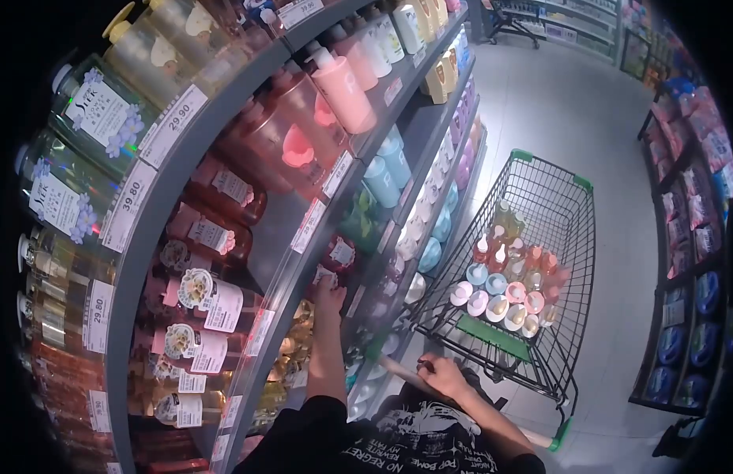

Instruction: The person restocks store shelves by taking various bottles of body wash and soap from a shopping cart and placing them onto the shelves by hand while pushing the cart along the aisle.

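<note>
My left hand (327, 292) reaches into a lower shelf at the left, its fingers closed around a small dark red bottle with a white label (326, 276). A similar red bottle (342, 252) lies just above it. My right hand (440, 371) rests on the pale handle bar (406, 374) of a shopping cart, fingers curled; the cart's handle seems to be what it grips. In the wire cart (584, 268) stand several bottles with pink, white, blue and orange tops (515, 292).
Shelves of bottles with price tags (173, 126) curve along the left, close to my left arm. A pink pump bottle (342, 91) stands on the upper shelf. Racks of packaged goods (686, 237) line the right side. Pale floor (540, 95) lies beyond the cart.
</note>
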Motion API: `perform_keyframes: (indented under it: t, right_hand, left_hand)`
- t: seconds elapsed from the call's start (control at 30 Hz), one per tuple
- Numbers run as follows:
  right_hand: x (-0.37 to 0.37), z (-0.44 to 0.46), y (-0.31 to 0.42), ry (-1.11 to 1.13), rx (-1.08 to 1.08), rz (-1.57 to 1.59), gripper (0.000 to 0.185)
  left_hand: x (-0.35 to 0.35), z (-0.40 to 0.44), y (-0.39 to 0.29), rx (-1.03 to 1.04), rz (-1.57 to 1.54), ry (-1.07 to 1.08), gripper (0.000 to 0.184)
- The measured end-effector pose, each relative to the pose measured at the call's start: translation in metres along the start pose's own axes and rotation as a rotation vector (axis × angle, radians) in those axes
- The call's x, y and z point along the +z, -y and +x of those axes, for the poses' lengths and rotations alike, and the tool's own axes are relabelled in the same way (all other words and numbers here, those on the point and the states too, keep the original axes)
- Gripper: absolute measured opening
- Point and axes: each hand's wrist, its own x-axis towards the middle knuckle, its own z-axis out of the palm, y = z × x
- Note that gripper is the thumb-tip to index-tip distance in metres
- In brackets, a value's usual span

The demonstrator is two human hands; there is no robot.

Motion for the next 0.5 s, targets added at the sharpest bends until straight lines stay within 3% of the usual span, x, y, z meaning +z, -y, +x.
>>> perform_keyframes:
  t: [0.13,0.33,0.5]
  right_hand:
    - [-0.001,0.0,-0.001,-0.019,-0.047,0.007,0.033]
    - [0.001,0.004,-0.003,0.013,-0.016,0.005,0.034]
    - [0.009,0.007,-0.019,-0.021,-0.084,0.013,0.036]
  left_hand:
    - [-0.019,-0.025,-0.008,-0.294,0.371,0.131,0.059]
    - [-0.022,-0.046,-0.003,-0.219,0.442,0.022,0.058]
    - [-0.026,-0.05,0.003,-0.137,0.323,0.02,0.042]
